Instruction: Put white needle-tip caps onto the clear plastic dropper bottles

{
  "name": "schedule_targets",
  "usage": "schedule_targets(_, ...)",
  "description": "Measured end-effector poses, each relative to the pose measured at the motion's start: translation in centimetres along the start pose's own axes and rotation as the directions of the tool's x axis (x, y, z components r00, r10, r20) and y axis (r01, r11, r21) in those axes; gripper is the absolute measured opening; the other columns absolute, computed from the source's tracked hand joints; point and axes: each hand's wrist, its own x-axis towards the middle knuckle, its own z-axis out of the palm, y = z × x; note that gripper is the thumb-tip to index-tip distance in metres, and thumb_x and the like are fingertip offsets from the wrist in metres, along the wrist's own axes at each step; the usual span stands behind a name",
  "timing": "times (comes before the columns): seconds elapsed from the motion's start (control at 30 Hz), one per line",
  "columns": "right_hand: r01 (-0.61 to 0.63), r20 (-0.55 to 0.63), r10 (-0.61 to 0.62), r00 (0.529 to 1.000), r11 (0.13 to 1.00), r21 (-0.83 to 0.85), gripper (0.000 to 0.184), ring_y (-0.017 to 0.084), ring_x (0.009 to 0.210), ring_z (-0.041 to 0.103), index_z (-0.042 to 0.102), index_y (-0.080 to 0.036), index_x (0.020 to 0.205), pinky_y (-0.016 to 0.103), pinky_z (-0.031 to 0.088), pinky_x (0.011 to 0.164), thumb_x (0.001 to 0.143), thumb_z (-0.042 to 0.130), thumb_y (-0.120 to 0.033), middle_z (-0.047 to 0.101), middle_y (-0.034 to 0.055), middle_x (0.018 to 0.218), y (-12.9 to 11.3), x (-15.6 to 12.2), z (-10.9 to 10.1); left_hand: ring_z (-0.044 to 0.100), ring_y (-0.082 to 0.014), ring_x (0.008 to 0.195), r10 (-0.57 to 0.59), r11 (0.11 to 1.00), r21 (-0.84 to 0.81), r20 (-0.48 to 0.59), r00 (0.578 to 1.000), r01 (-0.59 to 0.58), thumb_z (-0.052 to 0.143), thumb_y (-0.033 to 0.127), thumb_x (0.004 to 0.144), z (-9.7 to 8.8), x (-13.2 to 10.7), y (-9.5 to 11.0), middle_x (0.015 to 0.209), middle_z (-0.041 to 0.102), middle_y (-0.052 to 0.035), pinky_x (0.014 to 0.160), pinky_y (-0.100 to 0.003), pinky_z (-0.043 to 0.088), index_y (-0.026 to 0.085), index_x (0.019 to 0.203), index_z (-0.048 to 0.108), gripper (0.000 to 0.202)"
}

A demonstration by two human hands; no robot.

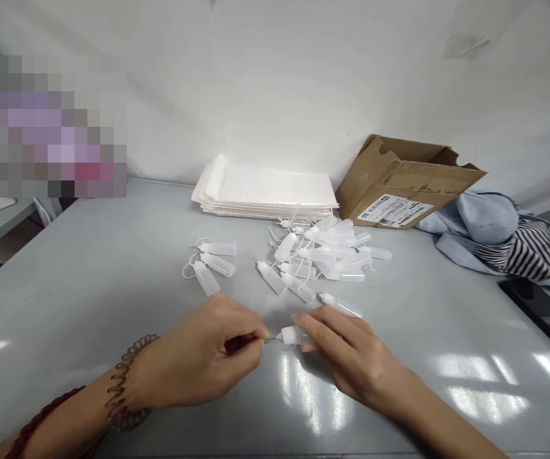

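Note:
Between the fingers of my right hand (351, 350) lies a small translucent squeeze bottle (291, 335) with a white cap and a thin needle tip pointing left. My left hand (208, 350) is closed in a pinch at the end of that needle tip; whatever lies between its fingertips is too small to make out. Just beyond my right hand rests another needle-tip bottle (339, 305). Several similar bottles with looped white straps form a pile (327, 252) in the middle. To the left of the pile sits a small group of bottles (217, 262).
A stack of white padded envelopes (275, 186) lies against the wall. Right of it stands an open cardboard box (404, 185) with a label. Blue and striped cloth (519, 242) and a black phone (543, 315) are at the right edge. A blurred patch covers the upper left.

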Motion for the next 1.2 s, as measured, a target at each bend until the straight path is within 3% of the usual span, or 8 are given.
schedule_targets(0.3,-0.055,-0.032,0.059,0.998,0.992,0.112,0.023,0.015,0.065,0.057,0.051,-0.009,0.113,0.026,0.047,0.05,0.092,0.043,-0.012,0.062,0.0107,0.085,0.1,0.1,-0.4,0.054,-0.009,0.061,-0.061,0.993,-0.101,0.002,0.998,0.061,0.046,0.012,0.081,-0.5,-0.1,0.1,0.067,0.06,0.0052,0.067,-0.021,0.04,0.019,0.081,0.057,0.012)
schedule_targets(0.5,-0.084,0.001,0.084,0.996,0.993,0.084,0.023,0.016,0.072,0.062,0.052,-0.012,0.113,0.026,0.053,0.056,0.094,0.044,-0.022,0.063,0.0103,0.092,0.4,0.1,-0.6,0.048,-0.0082,0.052,-0.13,0.984,-0.119,0.045,0.99,0.135,0.042,0.028,0.092,-0.6,0.4,-0.4,0.058,0.054,0.0049,0.051,-0.018,0.037,0.017,0.072,0.055,0.027)
schedule_targets(0.63,-0.203,0.008,0.203,0.979,0.978,0.056,0.03,0.015,0.069,0.062,0.054,-0.015,0.112,0.026,0.052,0.054,0.092,0.048,-0.037,0.061,0.0116,0.1,1.3,0.3,-1.4,0.05,-0.0084,0.05,-0.236,0.967,-0.13,-0.13,0.963,0.219,0.045,0.029,0.089,-2.1,0.4,-1.8,0.055,0.057,0.004,0.045,-0.017,0.037,0.018,0.065,0.057,0.029)
schedule_targets(0.73,-0.291,-0.005,0.291,0.957,0.957,0.007,0.023,0.013,0.06,0.058,0.057,-0.017,0.103,0.024,0.047,0.049,0.092,0.049,-0.035,0.061,0.0099,0.097,2.4,0.2,-1.9,0.039,-0.007,0.04,-0.379,0.921,-0.063,-0.359,0.853,0.383,0.045,0.029,0.089,-3.6,0.3,-3.1,0.05,0.052,0.0041,0.038,-0.018,0.03,0.018,0.054,0.05,0.037)
schedule_targets(0.8,-0.314,0.037,0.315,0.948,0.949,-0.027,0.02,0.011,0.053,0.054,0.058,-0.017,0.097,0.024,0.045,0.047,0.092,0.049,-0.034,0.062,0.008,0.093,2.9,-0.1,-2.1,0.036,-0.0069,0.038,-0.426,0.894,-0.056,-0.415,0.804,0.445,0.043,0.027,0.09,-4.4,0.3,-3.9,0.048,0.051,0.0036,0.037,-0.019,0.029,0.019,0.05,0.047,0.041)
schedule_targets(0.9,-0.32,0.128,0.33,0.935,0.942,-0.098,0.019,0.01,0.047,0.052,0.058,-0.017,0.094,0.026,0.046,0.047,0.089,0.053,-0.034,0.064,0.006,0.091,3.5,-0.3,-2.2,0.042,-0.0088,0.042,-0.465,0.877,-0.072,-0.376,0.802,0.475,0.041,0.026,0.091,-4.9,0.4,-5.1,0.048,0.052,0.0016,0.038,-0.019,0.033,0.019,0.048,0.044,0.044)
schedule_targets(1.03,-0.32,0.176,0.344,0.922,0.936,-0.149,0.016,0.016,0.061,0.063,0.058,-0.018,0.096,0.03,0.051,0.056,0.085,0.059,-0.029,0.065,0.0065,0.093,3.6,-0.4,-2.3,0.047,-0.0101,0.041,-0.481,0.872,-0.068,-0.302,0.823,0.484,0.043,0.03,0.091,-4.9,0.5,-6.4,0.047,0.052,0.0007,0.036,-0.019,0.035,0.02,0.049,0.044,0.044)
schedule_targets(1.2,-0.371,0.244,0.411,0.879,0.909,-0.191,0.018,0.021,0.073,0.066,0.06,-0.016,0.096,0.035,0.053,0.062,0.08,0.063,-0.021,0.064,0.0074,0.095,3.9,-0.7,-2.4,0.039,-0.0097,0.035,-0.397,0.829,0.17,-0.493,0.774,0.533,0.046,0.029,0.088,-4.4,0.1,-7.3,0.04,0.047,0.002,0.035,-0.022,0.03,0.021,0.047,0.042,0.042)
